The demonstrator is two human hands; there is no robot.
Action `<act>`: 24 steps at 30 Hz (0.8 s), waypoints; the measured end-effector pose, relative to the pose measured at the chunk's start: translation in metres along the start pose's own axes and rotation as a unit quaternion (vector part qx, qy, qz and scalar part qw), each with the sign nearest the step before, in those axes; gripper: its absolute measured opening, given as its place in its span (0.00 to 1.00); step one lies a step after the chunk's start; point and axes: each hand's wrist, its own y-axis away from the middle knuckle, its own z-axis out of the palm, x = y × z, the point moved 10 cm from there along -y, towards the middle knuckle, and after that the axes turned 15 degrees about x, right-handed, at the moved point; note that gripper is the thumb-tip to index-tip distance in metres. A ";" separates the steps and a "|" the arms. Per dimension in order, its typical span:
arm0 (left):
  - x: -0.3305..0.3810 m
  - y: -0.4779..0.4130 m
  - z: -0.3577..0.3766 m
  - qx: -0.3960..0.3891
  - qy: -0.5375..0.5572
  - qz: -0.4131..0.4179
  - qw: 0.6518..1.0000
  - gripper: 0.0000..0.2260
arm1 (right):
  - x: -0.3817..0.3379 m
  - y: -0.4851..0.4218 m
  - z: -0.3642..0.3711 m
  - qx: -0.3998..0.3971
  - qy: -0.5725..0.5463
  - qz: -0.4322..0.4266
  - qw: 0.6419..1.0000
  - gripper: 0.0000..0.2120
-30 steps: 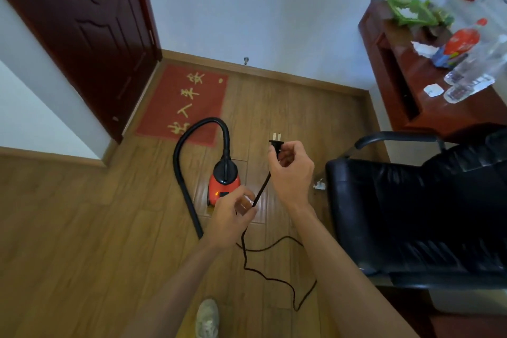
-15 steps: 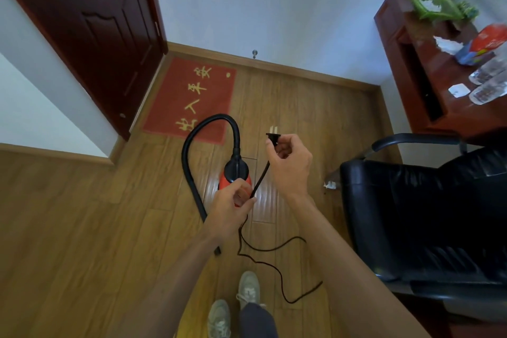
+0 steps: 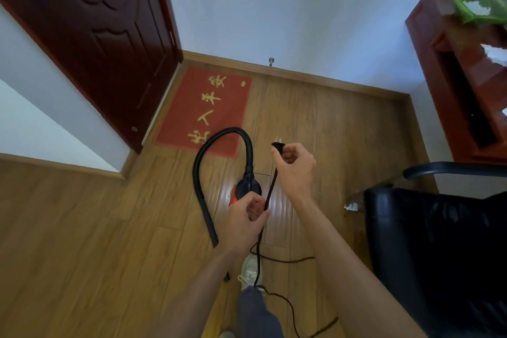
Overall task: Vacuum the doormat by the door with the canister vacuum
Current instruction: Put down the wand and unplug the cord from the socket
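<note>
Door (image 3: pixel 104 44) first: dark wood, with the red doormat (image 3: pixel 203 110) lying flat right at its foot, not yet vacuumed, I judge. The black chair (image 3: pixel 433 255) stands well apart on your right. The canister vacuum (image 3: pixel 248 186) sits on the floor (image 3: pixel 82 228) between you and the mat, its hose (image 3: pixel 200 162) arching up over the mat's near edge. You hold the cord (image 3: pixel 270 189) stretched between both hands, probably to carry it to a socket: your left hand (image 3: pixel 244 221) curls its fingers round the lower run, your right hand (image 3: pixel 295 166) pinches the plug (image 3: pixel 277 146), prongs pointing away.
</note>
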 end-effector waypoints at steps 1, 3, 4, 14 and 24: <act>-0.003 -0.008 0.004 0.008 -0.003 -0.005 1.000 0.06 | 0.006 -0.009 0.011 -0.009 0.004 0.005 1.000 0.08; -0.010 -0.025 0.013 0.020 -0.005 -0.025 0.999 0.07 | 0.020 -0.024 0.031 -0.026 0.016 0.016 0.999 0.09; -0.016 -0.031 0.019 0.018 -0.004 -0.041 0.999 0.08 | 0.028 -0.029 0.039 -0.033 0.020 0.021 0.999 0.08; -0.059 -0.084 0.047 0.034 -0.003 -0.119 0.992 0.04 | 0.079 -0.068 0.109 -0.099 0.045 0.072 0.991 0.08; -0.102 -0.112 0.053 0.061 -0.015 -0.145 0.987 0.09 | 0.111 -0.073 0.155 -0.123 0.071 0.059 0.988 0.08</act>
